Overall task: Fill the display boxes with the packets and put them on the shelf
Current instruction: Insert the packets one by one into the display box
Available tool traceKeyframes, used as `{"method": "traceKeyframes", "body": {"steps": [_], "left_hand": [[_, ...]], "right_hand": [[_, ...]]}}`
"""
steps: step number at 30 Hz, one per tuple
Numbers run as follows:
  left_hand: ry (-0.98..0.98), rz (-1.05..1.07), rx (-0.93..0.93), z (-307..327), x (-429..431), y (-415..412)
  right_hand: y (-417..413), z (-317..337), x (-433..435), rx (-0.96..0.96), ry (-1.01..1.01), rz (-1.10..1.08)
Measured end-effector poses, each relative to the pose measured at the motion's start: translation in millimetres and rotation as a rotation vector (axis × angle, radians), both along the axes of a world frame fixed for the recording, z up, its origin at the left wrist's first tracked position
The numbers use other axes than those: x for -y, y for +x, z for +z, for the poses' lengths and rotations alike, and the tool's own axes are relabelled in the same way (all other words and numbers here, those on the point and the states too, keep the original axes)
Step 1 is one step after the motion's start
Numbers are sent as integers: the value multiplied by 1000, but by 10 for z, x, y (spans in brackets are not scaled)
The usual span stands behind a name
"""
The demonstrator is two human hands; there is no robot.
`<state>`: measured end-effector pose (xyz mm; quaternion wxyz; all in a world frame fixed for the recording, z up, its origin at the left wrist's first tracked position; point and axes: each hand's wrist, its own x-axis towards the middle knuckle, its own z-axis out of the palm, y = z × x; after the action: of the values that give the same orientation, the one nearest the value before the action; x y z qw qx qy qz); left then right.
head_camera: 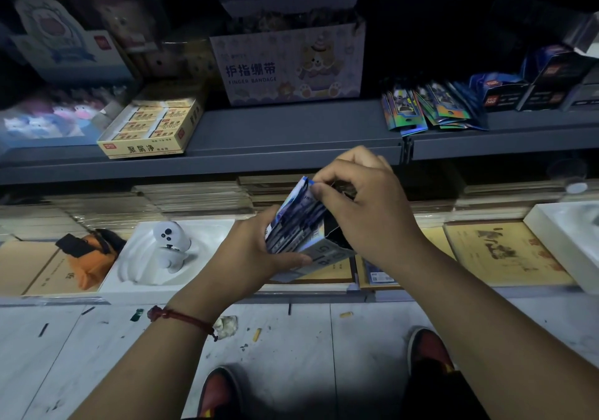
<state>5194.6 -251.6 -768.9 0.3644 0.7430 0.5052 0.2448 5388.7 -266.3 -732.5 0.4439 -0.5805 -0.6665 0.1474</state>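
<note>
1. At the far left of the grey shelf (291, 128) sits an open yellow box of erasers (152, 124). Lower and nearer, a white controller (170, 241) rests in a white moulded tray (207, 248).
2. My left hand (256, 251) is curled round the left side of the display box (324, 252). The thumb lies along its near lower edge, and the fingers are hidden behind. A red cord bracelet (184, 317) is on that wrist.
3. The display box is up in the air between my two hands, below the shelf edge and above the flat goods on the lower level. It is tilted, its open mouth turned up and away from me, with the dark inside showing on the right.
4. A stack of shiny blue packets (295, 218) stands on end in the left part of the box. Their long axis runs up and away toward the shelf, and their tops stick out past the rim.
5. My right hand (366, 212) comes over from the right. Its thumb and curled fingertips pinch the top corner of the packets, so the box lies just under and left of that palm.
6. Further right on the shelf, loose packets (431, 108) lie fanned out, well apart from my hands.
7. Beyond them stand dark display boxes (531, 86).
</note>
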Motion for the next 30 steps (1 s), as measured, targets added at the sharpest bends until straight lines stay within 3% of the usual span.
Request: {"method": "traceKeyframes", "body": {"steps": [20,23,26,28,30], "left_hand": [[-44,-54,75,57,6,11],[-52,-52,62,37,3,17],[-50,-47,45,15,14,-12],[-57,-54,31,13,18,-36],[-67,-64,25,14,16,-46]], "right_hand": [[38,113,27,-301,5,7],[56,137,18,-428,-74,7],[98,125,-9,-549,-303,62],[135,110,-16,-514,-393,100],[150,112,-25,-460,-359,113]]}}
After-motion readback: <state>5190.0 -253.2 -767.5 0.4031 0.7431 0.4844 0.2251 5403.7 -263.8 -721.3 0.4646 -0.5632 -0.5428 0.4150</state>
